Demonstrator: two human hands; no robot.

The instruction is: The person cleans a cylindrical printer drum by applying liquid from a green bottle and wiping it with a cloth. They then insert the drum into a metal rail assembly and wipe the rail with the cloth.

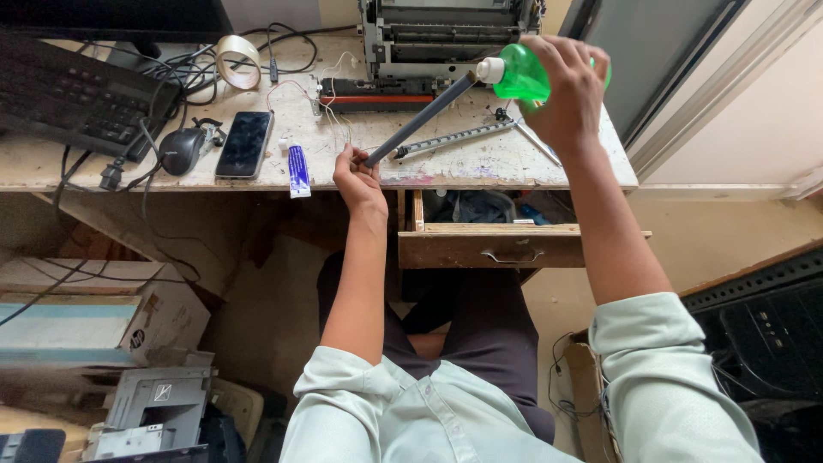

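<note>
— So, what are the hands doing?
— The left hand is pinching the lower end of a long grey cylindrical roller, which is slanting up toward two o'clock. The right hand is clamped around a translucent green plastic bottle, tipping its white cap against the roller's upper end.
— And around them?
— At nine o'clock from the left hand, a black smartphone and a black mouse are lying on the worn white desk.
</note>
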